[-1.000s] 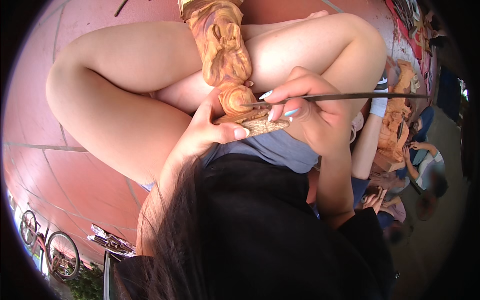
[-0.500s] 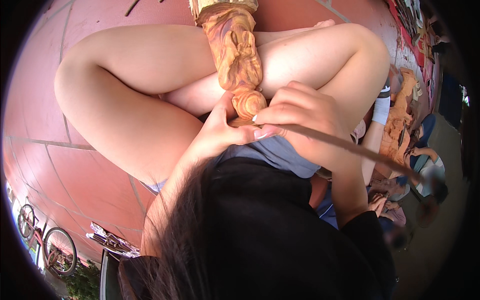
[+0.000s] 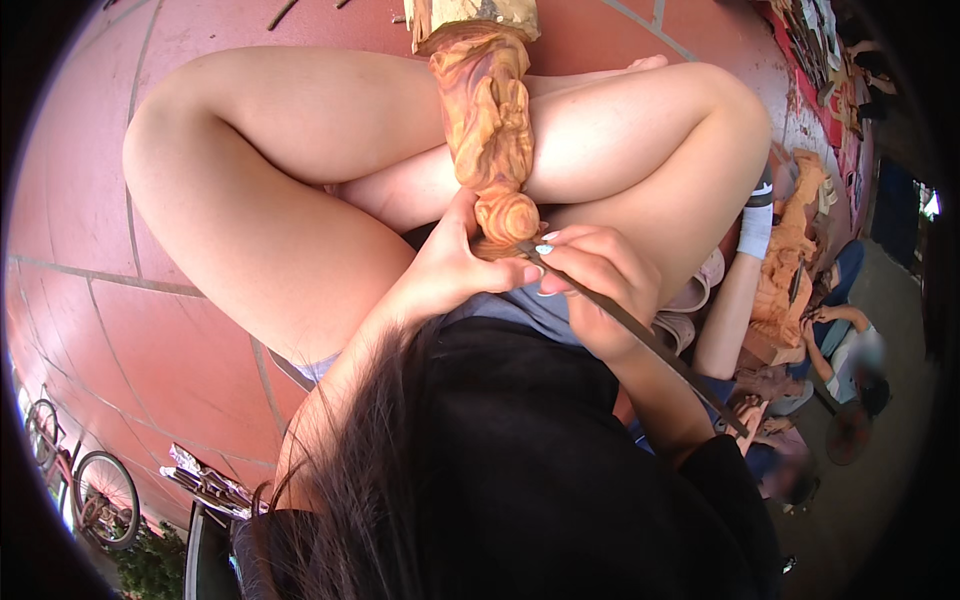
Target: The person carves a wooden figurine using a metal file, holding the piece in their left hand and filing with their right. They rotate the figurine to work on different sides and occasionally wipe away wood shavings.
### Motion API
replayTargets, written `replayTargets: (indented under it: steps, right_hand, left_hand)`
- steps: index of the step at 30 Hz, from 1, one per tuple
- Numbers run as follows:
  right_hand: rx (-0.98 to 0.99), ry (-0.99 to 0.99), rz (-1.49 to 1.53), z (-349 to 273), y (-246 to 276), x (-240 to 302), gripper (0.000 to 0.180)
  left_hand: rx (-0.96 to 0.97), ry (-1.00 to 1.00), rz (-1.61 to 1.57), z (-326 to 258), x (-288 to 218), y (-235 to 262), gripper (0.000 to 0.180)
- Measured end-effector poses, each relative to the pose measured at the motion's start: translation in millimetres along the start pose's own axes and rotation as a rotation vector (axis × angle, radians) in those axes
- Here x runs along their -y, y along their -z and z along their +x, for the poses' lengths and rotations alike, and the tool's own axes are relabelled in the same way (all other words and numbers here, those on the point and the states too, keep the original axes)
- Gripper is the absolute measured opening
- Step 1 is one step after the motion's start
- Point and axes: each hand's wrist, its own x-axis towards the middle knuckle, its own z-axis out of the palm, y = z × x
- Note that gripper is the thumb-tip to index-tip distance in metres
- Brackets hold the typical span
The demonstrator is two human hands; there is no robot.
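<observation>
A carved wooden statue (image 3: pixel 490 125), orange-brown with swirling grain, lies across my crossed legs. Its rounded head end points toward me, and its pale, rough base (image 3: pixel 490 20) is at the far end. My left hand (image 3: pixel 450 265) grips the statue around the head end, thumb on the near side and fingers partly hidden. In my right hand (image 3: pixel 610 280), pinched between the fingers, is a long, flat, dark file (image 3: pixel 655 343). The tip of the file meets the wood just beside the rounded head, and its other end slants back toward my right forearm.
Red floor tiles (image 3: pixel 130 330) surround me. On the right lie pale sandals (image 3: pixel 693 295) and a larger orange wood carving (image 3: pixel 787 270), with other people (image 3: pixel 850 350) seated beyond it. Slim tools (image 3: pixel 815 50) lie at upper right, and a dark bundle (image 3: pixel 215 490) at lower left near a bicycle (image 3: pixel 105 500).
My right hand has drawn nearer to me and lower, and the file now slants more steeply. The statue sits slightly further right in view; my left hand keeps its grip.
</observation>
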Motion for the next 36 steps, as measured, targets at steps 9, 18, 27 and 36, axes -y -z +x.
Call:
replayTargets:
  steps: [9,18,27,36]
  right_hand:
    - [-0.100,-0.226,0.184,-13.0,5.0,-1.3,0.018]
    - [-0.054,-0.467,0.414,6.4,15.4,2.3,0.009]
    - [-0.068,-0.276,0.350,13.0,6.9,0.1,0.012]
    - [0.220,-0.081,0.324,32.4,18.8,-19.9,0.017]
  left_hand:
    - [0.043,-0.007,-0.066,-0.2,-6.3,-1.8,0.083]
    - [0.036,-0.024,-0.100,0.6,-6.4,-2.5,0.080]
    - [0.051,-0.005,-0.106,0.2,-5.1,0.3,0.078]
    - [0.034,0.005,-0.058,-0.5,-6.0,1.7,0.082]
